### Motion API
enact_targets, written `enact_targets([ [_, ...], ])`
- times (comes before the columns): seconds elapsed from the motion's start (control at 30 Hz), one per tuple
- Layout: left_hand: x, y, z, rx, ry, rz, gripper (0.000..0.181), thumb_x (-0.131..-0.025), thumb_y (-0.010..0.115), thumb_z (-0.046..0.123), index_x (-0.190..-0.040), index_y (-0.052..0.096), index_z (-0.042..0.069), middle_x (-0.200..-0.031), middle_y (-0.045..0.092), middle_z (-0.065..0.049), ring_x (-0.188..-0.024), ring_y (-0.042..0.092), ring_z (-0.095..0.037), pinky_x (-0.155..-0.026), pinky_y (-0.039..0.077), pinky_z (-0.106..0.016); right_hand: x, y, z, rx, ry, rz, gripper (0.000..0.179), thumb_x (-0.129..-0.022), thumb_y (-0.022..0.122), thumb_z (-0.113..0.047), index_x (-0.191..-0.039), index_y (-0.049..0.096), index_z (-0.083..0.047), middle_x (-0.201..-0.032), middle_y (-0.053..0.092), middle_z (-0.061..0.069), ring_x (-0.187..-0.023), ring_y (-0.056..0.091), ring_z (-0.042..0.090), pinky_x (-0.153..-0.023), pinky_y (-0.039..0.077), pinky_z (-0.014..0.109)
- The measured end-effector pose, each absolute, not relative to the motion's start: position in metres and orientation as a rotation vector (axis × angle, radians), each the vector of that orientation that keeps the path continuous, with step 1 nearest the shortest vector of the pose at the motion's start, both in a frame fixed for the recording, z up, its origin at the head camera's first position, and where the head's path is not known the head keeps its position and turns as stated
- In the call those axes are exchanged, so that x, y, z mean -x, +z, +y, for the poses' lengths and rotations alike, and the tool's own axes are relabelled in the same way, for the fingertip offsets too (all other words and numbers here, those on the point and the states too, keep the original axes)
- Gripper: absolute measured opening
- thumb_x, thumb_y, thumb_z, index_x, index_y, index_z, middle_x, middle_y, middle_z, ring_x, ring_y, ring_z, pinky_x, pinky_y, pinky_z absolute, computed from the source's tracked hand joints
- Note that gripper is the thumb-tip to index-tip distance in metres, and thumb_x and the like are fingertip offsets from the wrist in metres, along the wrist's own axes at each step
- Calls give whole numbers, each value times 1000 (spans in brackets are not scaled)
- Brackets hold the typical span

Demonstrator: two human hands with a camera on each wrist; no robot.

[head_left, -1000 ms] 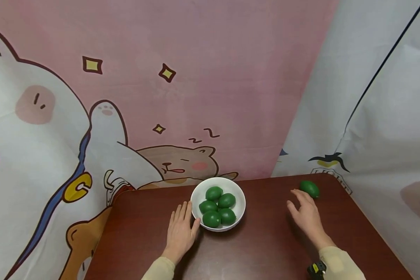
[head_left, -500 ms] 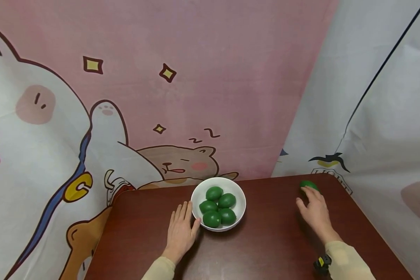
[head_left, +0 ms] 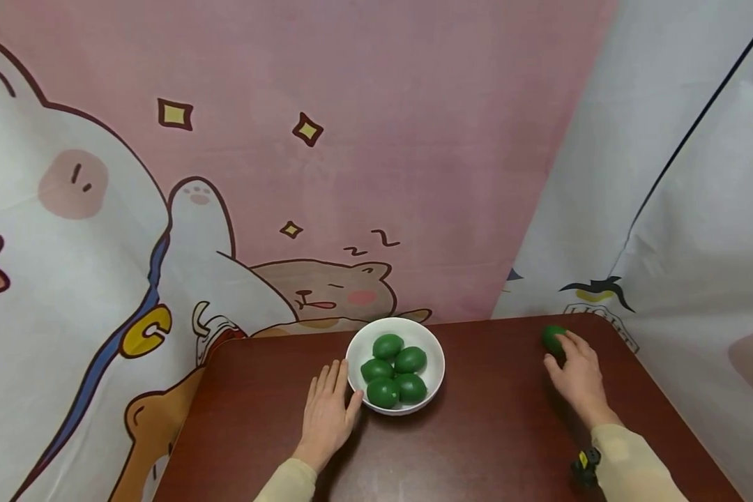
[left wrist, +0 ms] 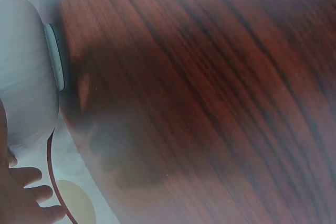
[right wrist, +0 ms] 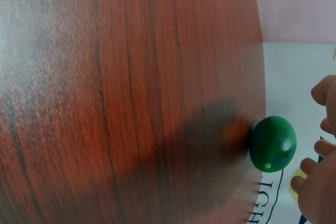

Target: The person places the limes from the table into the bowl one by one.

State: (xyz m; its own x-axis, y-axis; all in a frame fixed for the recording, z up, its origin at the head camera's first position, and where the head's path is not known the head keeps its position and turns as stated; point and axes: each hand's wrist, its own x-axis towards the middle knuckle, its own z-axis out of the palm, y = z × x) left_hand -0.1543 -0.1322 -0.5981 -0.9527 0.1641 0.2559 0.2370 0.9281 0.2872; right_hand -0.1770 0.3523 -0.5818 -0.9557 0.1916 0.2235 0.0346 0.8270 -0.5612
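A white bowl (head_left: 436,373) holding several green limes (head_left: 388,346) stands at the middle of the table. My left hand (head_left: 328,422) rests beside it with straight fingers, the thumb and fingertips at its left rim. In the left wrist view the bowl (left wrist: 26,72) fills the left edge, with the fingers (left wrist: 31,192) below it. At the far right, a single lime (head_left: 553,339) sits near the table's back edge. My right hand (head_left: 580,376) reaches over it, fingers bent and spread. In the right wrist view a gap separates this lime (right wrist: 273,144) from the fingers (right wrist: 310,167).
The dark red-brown wooden table (head_left: 477,432) ends just behind the bowl and the single lime. Behind it hangs a pink cartoon-printed cloth (head_left: 439,139), and a white cloth (head_left: 696,279) hangs on the right. A black watch-like device (head_left: 586,466) is on the right wrist.
My right hand has moved to the right and closer in to the single lime, with its thumb now at the near side. The left hand and bowl have stayed in place.
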Motion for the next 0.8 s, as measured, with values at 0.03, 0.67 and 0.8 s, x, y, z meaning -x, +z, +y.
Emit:
enact_targets([
  [0.03, 155, -598, -132, 304, -468, -2858, 69, -104, 54, 48, -160, 39, 9, -160, 44, -17, -149, 39, -38, -119, 31, -60, 178, -582, 354, 182, 833, -2742, 55, -101, 59, -16, -147, 44, 11, -155, 31, 36, -135, 31, 59, -97, 35, 77],
  [0.67, 156, -599, -134, 320, -439, -2856, 69, -106, 50, 50, -160, 38, 9, -159, 44, -18, -149, 39, -38, -119, 32, -59, 192, -594, 370, 269, 836, -2835, 68, -100, 61, -20, -155, 33, 7, -158, 23, 37, -136, 27, 62, -97, 33, 79],
  [0.8, 155, -599, -134, 318, -447, -2860, 70, -106, 49, 51, -160, 37, 9, -160, 43, -17, -149, 37, -37, -120, 31, -58, 193, -596, 375, 267, 864, -2884, 73, -100, 60, -21, -159, 26, 5, -161, 18, 36, -139, 23, 63, -99, 31, 80],
])
